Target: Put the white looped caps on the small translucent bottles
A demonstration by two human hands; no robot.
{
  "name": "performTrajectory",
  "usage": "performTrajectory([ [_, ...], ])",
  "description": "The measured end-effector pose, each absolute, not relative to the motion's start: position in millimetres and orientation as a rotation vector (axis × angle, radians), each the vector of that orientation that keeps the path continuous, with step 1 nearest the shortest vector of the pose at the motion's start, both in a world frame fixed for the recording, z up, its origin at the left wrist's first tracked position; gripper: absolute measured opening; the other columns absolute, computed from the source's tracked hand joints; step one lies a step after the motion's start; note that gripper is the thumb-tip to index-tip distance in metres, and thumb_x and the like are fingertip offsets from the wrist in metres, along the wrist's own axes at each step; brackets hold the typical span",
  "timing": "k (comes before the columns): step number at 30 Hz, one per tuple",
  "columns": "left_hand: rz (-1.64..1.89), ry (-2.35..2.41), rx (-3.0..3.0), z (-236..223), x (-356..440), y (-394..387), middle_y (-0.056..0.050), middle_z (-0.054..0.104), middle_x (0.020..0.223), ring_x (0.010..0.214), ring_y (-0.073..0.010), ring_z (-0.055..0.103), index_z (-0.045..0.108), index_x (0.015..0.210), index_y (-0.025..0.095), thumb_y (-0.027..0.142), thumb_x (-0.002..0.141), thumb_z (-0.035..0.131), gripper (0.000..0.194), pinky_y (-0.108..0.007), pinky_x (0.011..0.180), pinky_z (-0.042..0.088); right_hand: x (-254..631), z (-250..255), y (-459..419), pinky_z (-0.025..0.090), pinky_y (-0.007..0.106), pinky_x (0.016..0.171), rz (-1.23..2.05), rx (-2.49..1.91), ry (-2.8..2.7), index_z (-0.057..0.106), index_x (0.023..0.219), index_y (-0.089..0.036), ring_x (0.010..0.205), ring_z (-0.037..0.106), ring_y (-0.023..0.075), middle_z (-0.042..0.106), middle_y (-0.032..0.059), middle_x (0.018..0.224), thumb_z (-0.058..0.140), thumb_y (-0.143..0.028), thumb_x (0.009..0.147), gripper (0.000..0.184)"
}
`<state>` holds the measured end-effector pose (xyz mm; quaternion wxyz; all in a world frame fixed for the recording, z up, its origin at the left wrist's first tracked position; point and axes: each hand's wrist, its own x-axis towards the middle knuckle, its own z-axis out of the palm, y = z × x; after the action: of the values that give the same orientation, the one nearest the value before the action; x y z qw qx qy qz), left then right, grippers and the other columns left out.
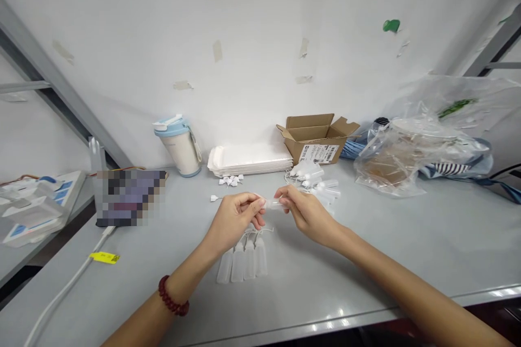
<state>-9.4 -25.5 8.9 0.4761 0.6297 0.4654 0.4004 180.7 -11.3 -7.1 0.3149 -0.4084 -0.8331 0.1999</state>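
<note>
Between my hands, over the middle of the table, is a small translucent plastic bottle (274,203) lying sideways. My left hand (240,214) pinches its left end, and my right hand (299,209) has its fingertips closed on the right end. The left end is mostly covered by my fingers. Below the hands, several similar squeeze bottles (249,261) lie side by side with white strings at their tops. Behind my right hand is a loose heap of more bottles (313,176). Small white pieces (231,180) with thin strings lie beyond my left hand.
At the back stand a blue-lidded tumbler (179,149), a stack of white trays (252,160) and an open cardboard box (321,143). A clear plastic bag (419,146) lies right. At left are a phone-like device (130,195) and its white cable (73,284).
</note>
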Motion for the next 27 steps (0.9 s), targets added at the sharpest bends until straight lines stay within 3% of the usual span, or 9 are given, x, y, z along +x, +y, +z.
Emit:
performTrajectory([
  [3, 1.008, 1.180, 1.654, 6.7, -7.6, -28.9, -0.001, 0.062, 0.059, 0.052, -0.0123, 0.059, 0.065, 0.077, 0.015, 0.032, 0.083, 0.054, 0.021, -0.024, 0.056, 0.050, 180.9, -5.8, -10.0, 0.037, 0.026, 0.057, 0.642, -1.081, -2.143, 0.049, 0.092, -0.020, 0.057, 0.051, 0.0145, 0.050, -0.0004, 0.062, 0.029, -0.030, 0.094, 0.023],
  [11, 1.182, 1.111, 1.756, 0.9, -5.4, -29.9, -0.004, 0.066, 0.083, 0.069, -0.0139, 0.062, 0.069, 0.083, 0.018, 0.025, 0.077, 0.063, 0.011, -0.026, 0.068, 0.053, 175.1, -4.8, -8.2, 0.034, 0.025, 0.054, 0.981, -1.189, -1.860, 0.052, 0.080, -0.019, 0.055, 0.042, 0.0122, 0.044, -0.0027, 0.058, 0.030, -0.037, 0.093, 0.031],
  [20, 0.871, 1.149, 1.491, 6.8, -9.7, -24.7, -0.002, 0.061, 0.056, 0.052, -0.0136, 0.060, 0.065, 0.068, 0.013, 0.043, 0.079, 0.060, 0.032, -0.027, 0.056, 0.052, 171.6, -5.8, -12.7, 0.036, 0.025, 0.055, 0.963, -1.222, -1.834, 0.053, 0.080, -0.018, 0.055, 0.045, 0.0122, 0.046, -0.0022, 0.058, 0.034, -0.037, 0.091, 0.029],
  [27, 1.029, 1.090, 1.566, 9.3, -7.4, -25.2, -0.003, 0.066, 0.072, 0.064, -0.0144, 0.060, 0.069, 0.078, 0.015, 0.036, 0.069, 0.071, 0.022, -0.026, 0.061, 0.053, 173.6, 0.6, -12.2, 0.028, 0.023, 0.044, 1.265, -1.155, -1.679, 0.051, 0.078, -0.018, 0.045, 0.035, 0.0091, 0.041, -0.0047, 0.054, 0.035, -0.040, 0.089, 0.029],
])
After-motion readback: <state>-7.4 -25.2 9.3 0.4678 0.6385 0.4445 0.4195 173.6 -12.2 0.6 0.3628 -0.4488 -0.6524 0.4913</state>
